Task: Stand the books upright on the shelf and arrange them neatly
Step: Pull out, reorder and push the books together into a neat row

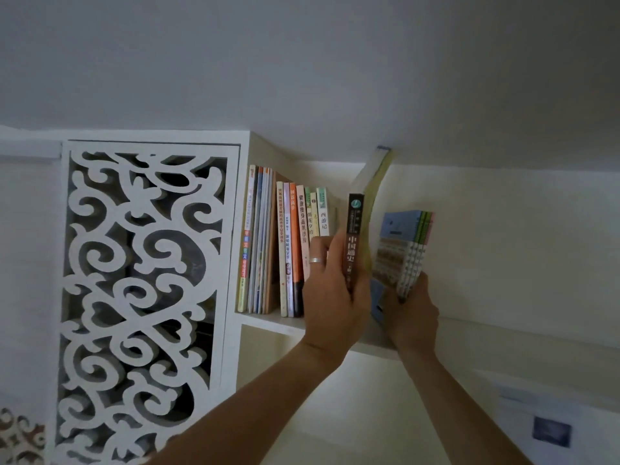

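My left hand (330, 290), with a ring on one finger, grips a thick dark-spined book (355, 236) that stands upright on the white shelf (268, 322). Its top reaches the shelf's ceiling. My right hand (414, 312) holds a small bundle of thin books (406, 250) with blue, green and pink covers, tilted a little, just right of the dark book. A row of upright books (288, 246) fills the shelf's left end, several tall thin ones first, shorter ones after. My left hand hides the lower part of the shortest ones.
A white carved lattice panel (141, 297) closes the cabinet left of the shelf. The shelf's back wall (503, 246) to the right of my hands shows no books. A paler compartment (335, 414) lies below the shelf board. A dark-blue label (552, 431) sits at the lower right.
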